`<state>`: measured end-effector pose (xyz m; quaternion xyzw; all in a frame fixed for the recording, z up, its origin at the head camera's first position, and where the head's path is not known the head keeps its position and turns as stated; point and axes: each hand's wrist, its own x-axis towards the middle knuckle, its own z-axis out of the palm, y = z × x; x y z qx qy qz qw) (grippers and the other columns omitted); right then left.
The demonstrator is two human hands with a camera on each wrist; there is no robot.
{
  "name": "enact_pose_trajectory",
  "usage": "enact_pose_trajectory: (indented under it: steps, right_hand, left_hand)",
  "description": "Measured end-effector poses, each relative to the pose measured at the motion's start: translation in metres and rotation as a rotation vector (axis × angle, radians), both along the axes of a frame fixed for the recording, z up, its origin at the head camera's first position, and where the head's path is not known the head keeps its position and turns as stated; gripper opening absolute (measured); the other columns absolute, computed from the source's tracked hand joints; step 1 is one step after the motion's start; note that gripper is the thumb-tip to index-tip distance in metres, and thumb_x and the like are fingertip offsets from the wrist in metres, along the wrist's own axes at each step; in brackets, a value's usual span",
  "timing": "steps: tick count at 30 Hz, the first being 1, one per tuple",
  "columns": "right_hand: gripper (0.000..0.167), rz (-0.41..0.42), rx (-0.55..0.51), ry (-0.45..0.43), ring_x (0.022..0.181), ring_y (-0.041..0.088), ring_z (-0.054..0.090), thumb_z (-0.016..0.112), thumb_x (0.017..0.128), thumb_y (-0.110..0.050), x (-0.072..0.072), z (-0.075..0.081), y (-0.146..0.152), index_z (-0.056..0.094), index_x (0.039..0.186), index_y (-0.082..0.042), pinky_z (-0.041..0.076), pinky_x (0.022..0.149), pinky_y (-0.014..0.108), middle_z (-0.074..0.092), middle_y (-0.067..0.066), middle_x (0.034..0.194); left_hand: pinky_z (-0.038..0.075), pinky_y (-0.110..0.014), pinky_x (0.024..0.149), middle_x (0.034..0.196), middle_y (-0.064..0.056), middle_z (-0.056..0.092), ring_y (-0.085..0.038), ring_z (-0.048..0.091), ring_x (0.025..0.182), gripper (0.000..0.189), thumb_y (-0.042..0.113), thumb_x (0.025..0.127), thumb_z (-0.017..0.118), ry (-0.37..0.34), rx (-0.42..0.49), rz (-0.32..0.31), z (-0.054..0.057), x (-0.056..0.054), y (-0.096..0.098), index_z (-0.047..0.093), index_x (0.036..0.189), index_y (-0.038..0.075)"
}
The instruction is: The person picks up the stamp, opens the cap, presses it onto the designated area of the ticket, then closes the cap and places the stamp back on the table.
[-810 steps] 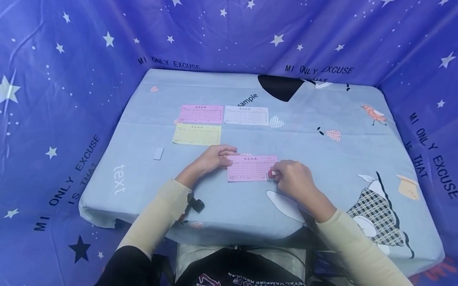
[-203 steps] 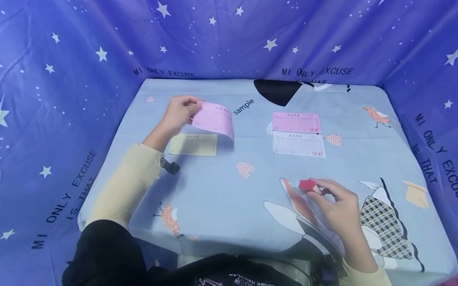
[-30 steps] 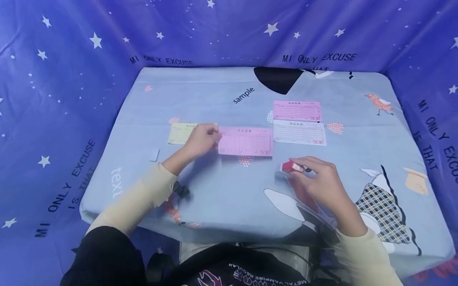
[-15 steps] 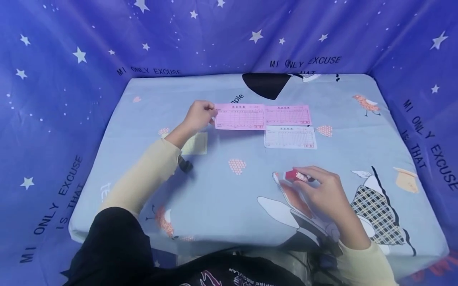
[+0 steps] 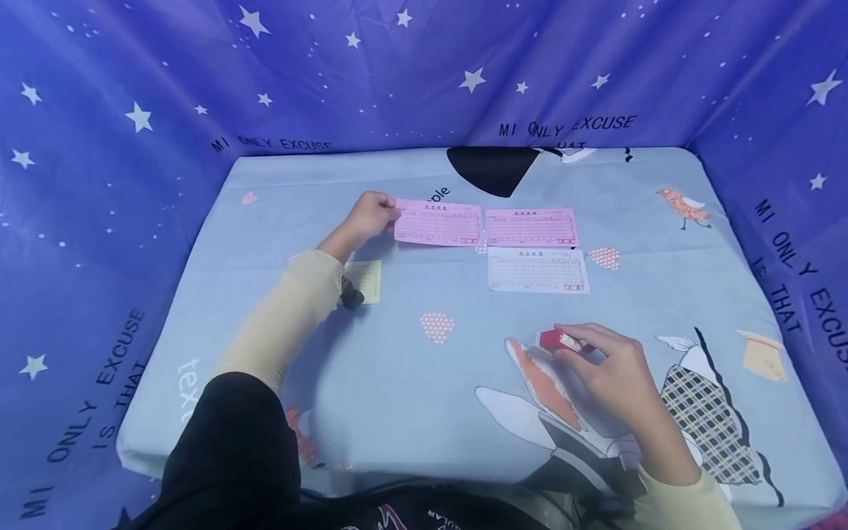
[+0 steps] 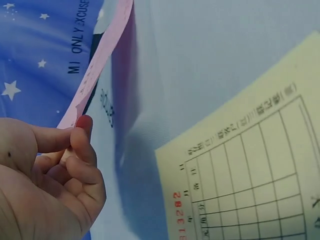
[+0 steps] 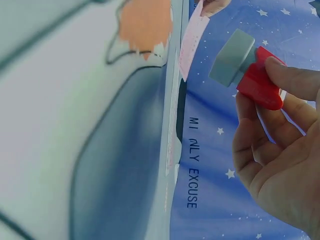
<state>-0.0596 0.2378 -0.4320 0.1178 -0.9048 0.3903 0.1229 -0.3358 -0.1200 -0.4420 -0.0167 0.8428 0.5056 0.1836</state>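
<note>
Pink slip (image 5: 437, 223) pinched in left hand (image 5: 368, 216); red stamp (image 5: 553, 339) in right hand (image 5: 615, 368).

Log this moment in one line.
left hand: pinches pink slip above table | right hand: holds red stamp above table | second pink slip: beyond white slip | yellow slip: on table
</note>
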Motion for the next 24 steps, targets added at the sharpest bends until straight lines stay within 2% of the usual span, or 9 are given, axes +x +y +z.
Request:
enact_pose_trajectory:
  steps: [9, 14, 19, 24]
  right_hand:
    - [0.043, -0.013, 0.022, -0.036, 0.086, 0.001, 0.061, 0.086, 0.072, 0.006, -0.004, 0.001, -0.004, 0.075, 0.112, -0.003, 0.045, 0.08, 0.007, 0.075, 0.005, 0.104]
    - [0.044, 0.005, 0.008, -0.02, 0.09, -0.001, 0.062, 0.087, 0.071, 0.006, -0.005, -0.002, -0.01, 0.076, 0.112, -0.004, 0.045, 0.083, 0.005, 0.075, 0.005, 0.104]
    - [0.045, 0.009, -0.025, -0.003, 0.095, -0.005, 0.061, 0.087, 0.07, 0.008, -0.006, -0.002, -0.014, 0.076, 0.112, -0.005, 0.044, 0.085, 0.005, 0.076, 0.006, 0.103]
    - [0.046, 0.043, -0.036, 0.017, 0.087, -0.005, 0.059, 0.087, 0.069, 0.01, -0.007, -0.002, -0.019, 0.076, 0.111, -0.004, 0.046, 0.08, 0.006, 0.075, 0.007, 0.1]
  left_hand:
    - [0.047, -0.027, 0.066, 0.112, -0.015, 0.067, -0.018, 0.061, 0.08, 0.024, 0.008, 0.102, 0.056, -0.016, -0.047, -0.038, -0.008, -0.006, -0.001, 0.066, 0.122, -0.003]
    - [0.053, -0.028, 0.072, 0.11, -0.013, 0.067, -0.02, 0.063, 0.083, 0.029, 0.016, 0.104, 0.053, 0.012, -0.096, -0.047, -0.005, -0.002, -0.017, 0.066, 0.123, -0.002]
    - [0.053, -0.034, 0.077, 0.105, -0.013, 0.069, -0.025, 0.066, 0.086, 0.028, 0.019, 0.105, 0.053, 0.077, -0.172, -0.077, 0.0, 0.013, -0.04, 0.068, 0.119, 0.0]
    - [0.049, -0.044, 0.097, 0.121, -0.016, 0.067, -0.029, 0.061, 0.111, 0.03, 0.018, 0.104, 0.053, 0.18, -0.418, -0.169, -0.003, 0.038, -0.075, 0.066, 0.126, 0.002]
